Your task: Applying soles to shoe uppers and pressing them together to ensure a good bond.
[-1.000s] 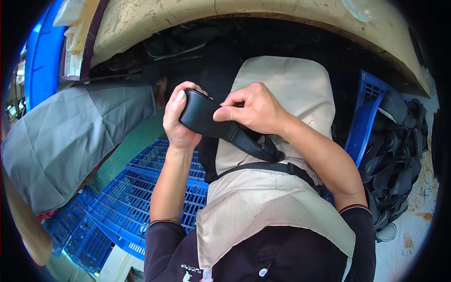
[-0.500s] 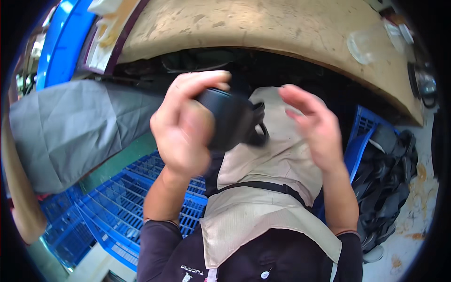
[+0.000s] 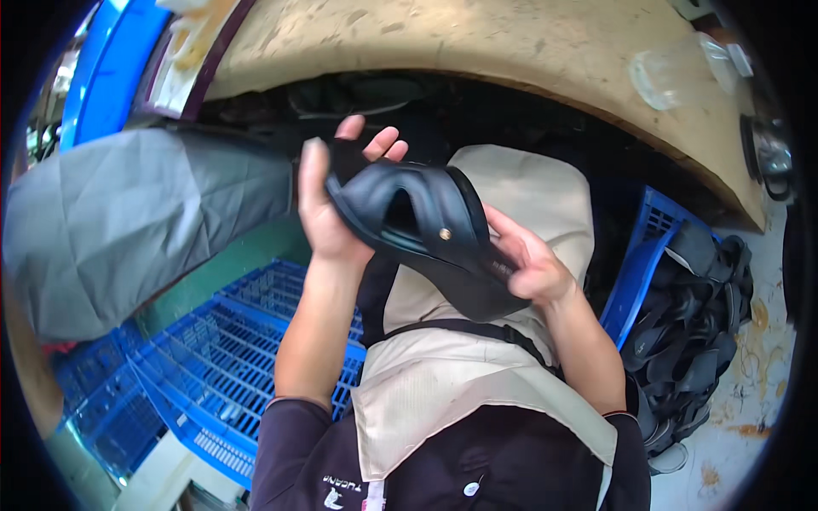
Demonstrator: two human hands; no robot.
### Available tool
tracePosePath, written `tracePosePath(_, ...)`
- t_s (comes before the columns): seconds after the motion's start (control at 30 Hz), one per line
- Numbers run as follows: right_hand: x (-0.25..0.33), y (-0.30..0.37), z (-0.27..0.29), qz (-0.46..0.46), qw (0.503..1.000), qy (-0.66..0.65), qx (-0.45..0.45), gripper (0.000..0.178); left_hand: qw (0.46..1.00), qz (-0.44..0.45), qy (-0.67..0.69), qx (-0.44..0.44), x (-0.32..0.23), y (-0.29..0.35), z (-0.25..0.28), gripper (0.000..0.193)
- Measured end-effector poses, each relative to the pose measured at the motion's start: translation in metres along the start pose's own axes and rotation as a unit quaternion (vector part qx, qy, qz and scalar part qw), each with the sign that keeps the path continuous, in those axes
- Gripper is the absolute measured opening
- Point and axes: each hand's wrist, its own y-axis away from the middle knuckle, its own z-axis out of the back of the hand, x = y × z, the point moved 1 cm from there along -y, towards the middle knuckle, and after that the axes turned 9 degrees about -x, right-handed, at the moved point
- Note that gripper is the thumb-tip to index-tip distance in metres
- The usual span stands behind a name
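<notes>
A black slide sandal [image 3: 426,192], with a cut-out strap and a small gold-coloured stud, is held tilted above my lap. Its toe end lies in my left hand [image 3: 331,223], the thumb on the near left side and the fingers spread loosely behind it. At the heel end, my right hand [image 3: 541,271] grips the sandal, thumb on the insole and fingers around the edge. Part of the left palm is hidden behind the sandal.
Blue plastic crates [image 3: 230,349] stand at my left, and another blue crate [image 3: 635,264] at my right beside a pile of black sandals [image 3: 686,332]. A worn tan bench [image 3: 477,43] curves ahead. Another person's grey-covered leg [image 3: 145,226] reaches in from the left.
The sandal has been turned so its strap faces me. My right hand, empty and apart before, has closed on the heel end. My left hand's fingers have loosened and spread.
</notes>
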Motion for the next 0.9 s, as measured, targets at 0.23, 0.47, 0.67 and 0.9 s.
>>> tracePosePath(0.23, -0.017, -0.012, 0.05, -0.043, 0.936, 0.321, -0.138, 0.095, 0.991, -0.022, -0.075, -0.106, 0.046, -0.022, 0.068, 0.043)
tracePosePath(0.47, -0.029, -0.012, 0.051, 0.017, 0.865, 0.478, -0.15, 0.074, 0.976, -0.05, -0.162, -0.137, 0.06, -0.023, 0.073, 0.046)
tracePosePath(0.67, -0.031, -0.031, 0.041, -0.03, 0.863, 0.474, -0.171, 0.08, 0.882, -0.268, -0.387, -0.009, 0.053, -0.021, 0.084, 0.056)
tracePosePath(0.9, -0.04, -0.039, 0.013, -0.022, 0.806, 0.564, -0.178, 0.085, 0.942, -0.139, -0.301, -0.047, 0.025, -0.027, 0.091, 0.064)
